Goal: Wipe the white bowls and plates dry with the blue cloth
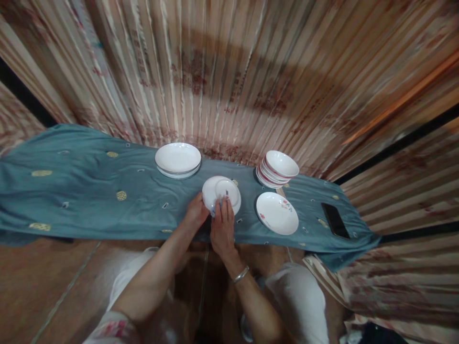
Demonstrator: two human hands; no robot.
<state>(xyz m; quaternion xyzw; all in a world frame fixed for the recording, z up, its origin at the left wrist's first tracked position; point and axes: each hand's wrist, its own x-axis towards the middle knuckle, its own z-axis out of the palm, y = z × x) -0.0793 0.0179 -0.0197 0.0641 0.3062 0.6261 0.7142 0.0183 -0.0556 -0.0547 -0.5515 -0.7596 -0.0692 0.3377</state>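
Note:
A white bowl (211,187) is turned over in front of me, its round foot ring and a small dark mark facing up. My left hand (197,209) is closed on the bowl's left edge, with the fingers partly hidden beneath it. My right hand (223,227) lies with straight fingers against the bowl's underside, near the foot ring. A bit of blue shows by the right fingertips, too small to make out. Right of my hands, a white plate (277,214) with red and blue flower decoration lies face up on the cloth.
A stack of white plates (178,157) stands at the back left of the bowl. Several red-banded bowls (277,168) are stacked at the back right. A black phone (335,220) lies on the teal tablecloth (89,191) at the right. A pleated curtain (222,71) hangs behind.

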